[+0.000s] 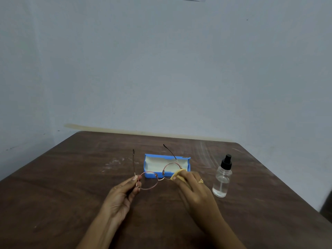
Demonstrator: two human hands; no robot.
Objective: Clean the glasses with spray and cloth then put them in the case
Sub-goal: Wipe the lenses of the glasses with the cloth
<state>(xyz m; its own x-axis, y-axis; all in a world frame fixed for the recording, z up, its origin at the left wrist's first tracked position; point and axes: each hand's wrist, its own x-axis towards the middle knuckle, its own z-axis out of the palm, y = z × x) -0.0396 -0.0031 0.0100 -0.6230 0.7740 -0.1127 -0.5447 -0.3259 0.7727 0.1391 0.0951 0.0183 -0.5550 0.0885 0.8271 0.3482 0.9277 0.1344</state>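
Thin copper-rimmed glasses (158, 177) hang above the table with both temples unfolded and pointing away from me. My left hand (124, 193) pinches the frame at the left lens's outer hinge. My right hand (193, 186), wearing a gold ring, presses a small yellow cloth (177, 175) against the right lens. Behind the glasses lies the open blue case (149, 174) with its pale lining showing. A clear spray bottle (222, 178) with a black nozzle stands upright to the right of my right hand, untouched.
The dark brown wooden table (71, 186) has pale scuff marks near the case and at the back right. A plain blue-grey wall rises just behind its far edge. The table's right edge runs diagonally past the bottle.
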